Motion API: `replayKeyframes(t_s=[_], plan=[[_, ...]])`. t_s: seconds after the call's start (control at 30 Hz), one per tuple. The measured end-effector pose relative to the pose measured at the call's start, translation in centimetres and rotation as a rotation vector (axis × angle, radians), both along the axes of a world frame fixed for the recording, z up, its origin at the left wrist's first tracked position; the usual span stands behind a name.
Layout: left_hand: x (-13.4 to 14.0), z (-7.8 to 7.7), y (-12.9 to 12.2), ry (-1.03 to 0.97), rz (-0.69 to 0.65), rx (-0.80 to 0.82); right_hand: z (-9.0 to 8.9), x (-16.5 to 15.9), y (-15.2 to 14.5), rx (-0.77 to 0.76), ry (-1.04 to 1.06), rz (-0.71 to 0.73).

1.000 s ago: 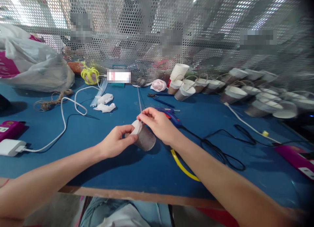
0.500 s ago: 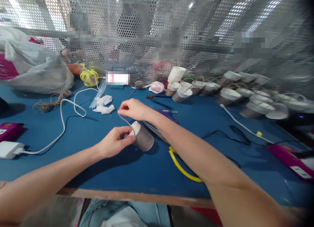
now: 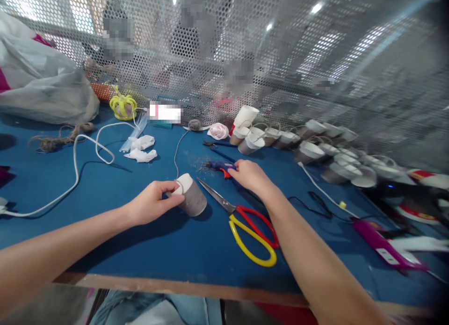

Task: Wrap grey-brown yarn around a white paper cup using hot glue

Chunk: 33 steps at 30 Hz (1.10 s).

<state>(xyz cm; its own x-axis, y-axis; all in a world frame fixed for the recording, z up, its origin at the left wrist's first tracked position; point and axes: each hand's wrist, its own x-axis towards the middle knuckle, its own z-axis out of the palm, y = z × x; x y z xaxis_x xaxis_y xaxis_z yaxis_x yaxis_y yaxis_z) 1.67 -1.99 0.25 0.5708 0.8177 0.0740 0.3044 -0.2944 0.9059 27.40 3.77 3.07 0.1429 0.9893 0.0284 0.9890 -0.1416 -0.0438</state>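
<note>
A grey-brown paper cup with a white end (image 3: 193,198) lies tilted in my left hand (image 3: 154,204), whose thumb and fingers pinch it at the white end. Thin grey cord (image 3: 176,153) runs from that end back to a small ball of cord (image 3: 194,125). My right hand (image 3: 249,175) is closed on a blue glue gun (image 3: 220,165) with an orange-red trigger, its nozzle pointing left. Between the cup and my right forearm lie large scissors (image 3: 228,205), with one red and one yellow handle loop.
Pliers (image 3: 219,147) and a pink fabric rose (image 3: 218,131) lie behind the glue gun. Several cups with cord handles (image 3: 308,153) stand at the back right. A purple power strip (image 3: 380,245) is at right, white cable (image 3: 77,170) at left, and perforated metal mesh (image 3: 147,68) behind.
My right hand has let go of the cord and moved right onto the glue gun. My left hand still holds the cup. The scissors are now largely uncovered, and the view has shifted slightly.
</note>
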Motion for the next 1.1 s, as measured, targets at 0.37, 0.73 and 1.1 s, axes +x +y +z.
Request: replayKeyframes(t_s=[0.37,0.73,1.1], plan=[[0.0,-0.1,0.3,0.023,0.014,0.004,-1.8,0.9,-0.5,0.008,0.351,-0.096],[-0.1,-0.1,0.2,0.117,-0.042,0.066,1.9,-2.1,-4.8,0.036,1.320,0.007],[0.0,0.2,0.5,0.047,0.009,0.062,0.9,-3.1,-7.7,0.047,1.335,0.213]])
